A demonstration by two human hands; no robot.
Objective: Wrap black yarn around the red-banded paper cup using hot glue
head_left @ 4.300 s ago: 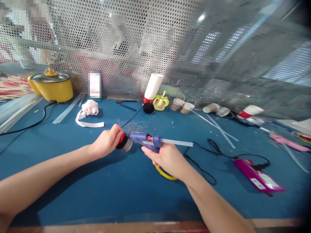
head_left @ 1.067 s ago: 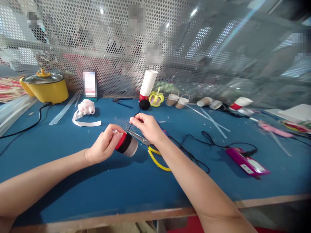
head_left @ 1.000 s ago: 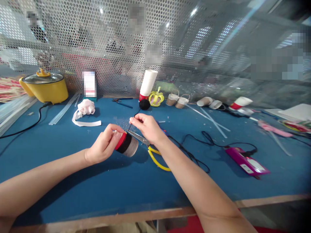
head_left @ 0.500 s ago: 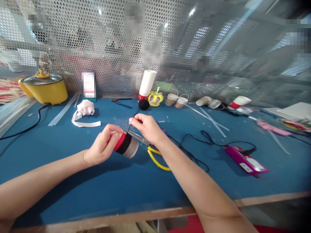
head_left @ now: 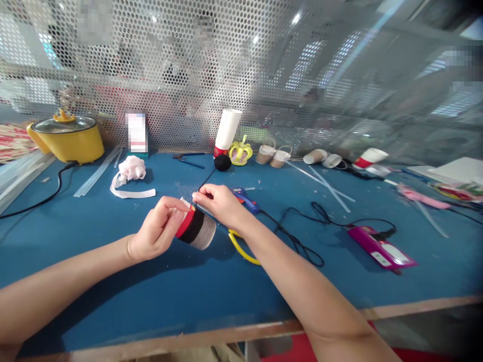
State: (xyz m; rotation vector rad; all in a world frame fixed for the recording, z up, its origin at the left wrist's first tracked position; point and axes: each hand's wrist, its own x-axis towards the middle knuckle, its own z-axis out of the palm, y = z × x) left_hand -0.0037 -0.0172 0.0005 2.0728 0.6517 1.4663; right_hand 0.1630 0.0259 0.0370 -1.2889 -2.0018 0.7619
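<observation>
My left hand [head_left: 156, 229] grips the red rim end of a paper cup [head_left: 206, 232] that lies tilted on its side, its wall wrapped in black and pale grey yarn. Close beside it, my right hand [head_left: 215, 201] pinches a strand of black yarn [head_left: 207, 179] near the cup's wrapped edge. The strand runs back to a black yarn ball [head_left: 222, 162]. Under my right hand and forearm lie scissors with yellow handles [head_left: 241, 249], their blades mostly hidden. A blue glue gun [head_left: 247, 200] rests just behind my right wrist.
Behind stand a stack of paper cups [head_left: 228, 125], a yellow crown-shaped piece [head_left: 240, 152] and two small baskets [head_left: 266, 153]. A purple power strip [head_left: 381, 249] with black cable lies right. White ribbon [head_left: 132, 171], a yellow electric pot [head_left: 71, 141] and glue sticks [head_left: 96, 176] are left.
My right hand has moved slightly left and down toward the cup, drawing the yarn in along its wrapped edge. More of the glue gun shows, and the scissor blades are now covered.
</observation>
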